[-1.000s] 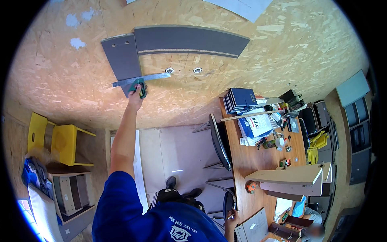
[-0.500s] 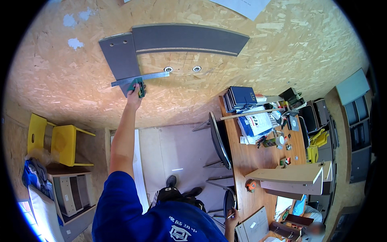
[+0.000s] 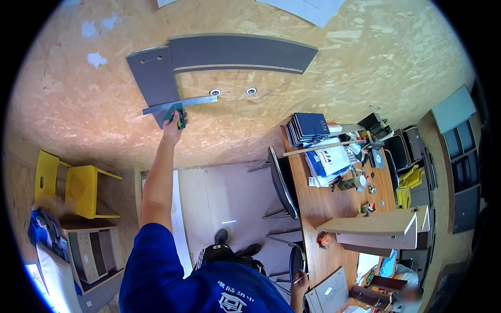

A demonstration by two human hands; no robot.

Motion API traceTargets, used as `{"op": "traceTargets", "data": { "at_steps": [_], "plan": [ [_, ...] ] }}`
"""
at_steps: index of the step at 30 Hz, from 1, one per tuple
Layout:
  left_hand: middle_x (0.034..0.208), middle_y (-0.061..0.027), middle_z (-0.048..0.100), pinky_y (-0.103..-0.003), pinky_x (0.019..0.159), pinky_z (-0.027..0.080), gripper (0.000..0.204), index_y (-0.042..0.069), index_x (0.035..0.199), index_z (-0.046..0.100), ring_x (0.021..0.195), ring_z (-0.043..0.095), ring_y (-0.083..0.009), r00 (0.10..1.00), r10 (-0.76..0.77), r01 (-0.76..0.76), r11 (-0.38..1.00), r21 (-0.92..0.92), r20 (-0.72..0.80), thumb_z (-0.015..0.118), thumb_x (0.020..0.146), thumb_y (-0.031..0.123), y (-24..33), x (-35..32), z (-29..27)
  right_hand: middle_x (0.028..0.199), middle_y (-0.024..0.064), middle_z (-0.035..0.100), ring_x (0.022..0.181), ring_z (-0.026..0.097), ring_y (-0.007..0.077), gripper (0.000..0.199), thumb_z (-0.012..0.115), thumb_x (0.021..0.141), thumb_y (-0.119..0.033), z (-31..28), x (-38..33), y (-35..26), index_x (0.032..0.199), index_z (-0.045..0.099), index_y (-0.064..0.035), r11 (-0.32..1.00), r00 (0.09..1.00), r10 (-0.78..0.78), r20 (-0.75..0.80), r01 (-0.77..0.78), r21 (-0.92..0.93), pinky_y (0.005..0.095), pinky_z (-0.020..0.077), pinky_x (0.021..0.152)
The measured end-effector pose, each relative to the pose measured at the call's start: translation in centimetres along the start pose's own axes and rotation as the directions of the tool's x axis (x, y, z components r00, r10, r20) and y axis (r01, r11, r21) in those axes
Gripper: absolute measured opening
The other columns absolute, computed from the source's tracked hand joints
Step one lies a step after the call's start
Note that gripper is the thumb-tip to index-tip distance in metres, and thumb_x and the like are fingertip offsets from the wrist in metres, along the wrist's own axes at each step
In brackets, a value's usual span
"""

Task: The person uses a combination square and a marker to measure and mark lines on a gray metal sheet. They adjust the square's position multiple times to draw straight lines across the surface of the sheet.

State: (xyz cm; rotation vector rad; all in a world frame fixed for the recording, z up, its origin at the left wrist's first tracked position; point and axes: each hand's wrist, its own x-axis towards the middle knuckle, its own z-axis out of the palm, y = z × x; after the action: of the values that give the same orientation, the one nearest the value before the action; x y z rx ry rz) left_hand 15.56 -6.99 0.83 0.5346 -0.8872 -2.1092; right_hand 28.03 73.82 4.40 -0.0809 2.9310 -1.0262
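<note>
Up at the wall, my left hand [image 3: 173, 124] is closed round the green stock of a combination square [image 3: 180, 116]. The tool's long steel blade lies across the lower end of an upright grey board [image 3: 155, 78]. Two round holes show near that board's top. Joining its upper right side is a long curved grey panel [image 3: 240, 49], with a pale strip along its lower edge. Low at the right of my body, my right hand [image 3: 300, 284] is closed on a thin stick like a pencil [image 3: 299, 279]; its exact kind is hard to make out.
A wooden table [image 3: 308, 208] to the right carries dark blue books [image 3: 310, 128], papers, an orange tape measure [image 3: 324, 239] and loose boards. Black chairs [image 3: 283, 182] stand along it. Yellow chairs [image 3: 82, 188] are at left. Another person [image 3: 407, 276] is at the lower right.
The view has shifted slightly. Both hands keep their grips, and the square still lies across the grey board in nearly the same place.
</note>
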Motion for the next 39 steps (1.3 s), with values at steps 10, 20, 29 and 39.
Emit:
{"op": "traceTargets", "data": {
  "at_steps": [10,20,29,39],
  "plan": [
    [0.088,-0.0010,0.070,-0.029,0.066,0.052,0.020,0.003,0.109,0.068,0.074,0.065,-0.0149,0.962,0.241,-0.273,0.820,0.504,0.129,0.063,0.097,0.018,4.7,-2.5,5.6,0.080,0.0160,0.071,0.078,0.071,0.0226,0.021,0.059,0.088,-0.006,-0.4,-1.0,0.1,0.106,0.064,0.0044,0.999,0.999,0.045,-0.009,-0.045,0.019,0.0320,0.0545,0.072],
    [0.082,-0.0175,0.068,-0.034,0.068,0.048,0.023,-0.002,0.100,0.068,0.069,0.057,-0.0203,0.801,0.092,-0.594,0.008,0.804,0.591,0.069,0.089,0.018,16.7,-3.1,19.8,0.082,0.0139,0.071,0.077,0.068,0.0174,0.020,0.059,0.091,-0.004,1.0,-1.6,3.3,0.109,0.063,0.0039,0.992,0.996,0.093,0.010,-0.093,0.089,0.0298,0.0532,0.071],
    [0.085,-0.0234,0.066,-0.042,0.071,0.048,0.032,-0.002,0.096,0.069,0.077,0.063,-0.0348,0.792,-0.015,-0.604,-0.170,0.779,0.611,0.072,0.085,0.027,15.6,3.2,21.4,0.083,0.0151,0.072,0.076,0.070,0.0213,0.018,0.059,0.091,-0.006,2.8,-3.3,3.2,0.105,0.064,0.0035,0.984,0.993,0.110,-0.050,-0.102,0.148,0.0318,0.0548,0.072],
    [0.093,-0.0137,0.069,-0.035,0.070,0.051,0.028,-0.004,0.103,0.067,0.081,0.063,-0.0229,0.738,-0.087,-0.664,0.088,0.743,0.669,0.063,0.094,0.022,20.1,-6.1,26.2,0.084,0.0149,0.071,0.075,0.069,0.0297,0.024,0.062,0.085,-0.013,1.2,-8.5,10.9,0.107,0.067,-0.0046,0.938,0.939,0.338,-0.062,-0.331,0.100,0.0377,0.0538,0.071]
  ]
}}
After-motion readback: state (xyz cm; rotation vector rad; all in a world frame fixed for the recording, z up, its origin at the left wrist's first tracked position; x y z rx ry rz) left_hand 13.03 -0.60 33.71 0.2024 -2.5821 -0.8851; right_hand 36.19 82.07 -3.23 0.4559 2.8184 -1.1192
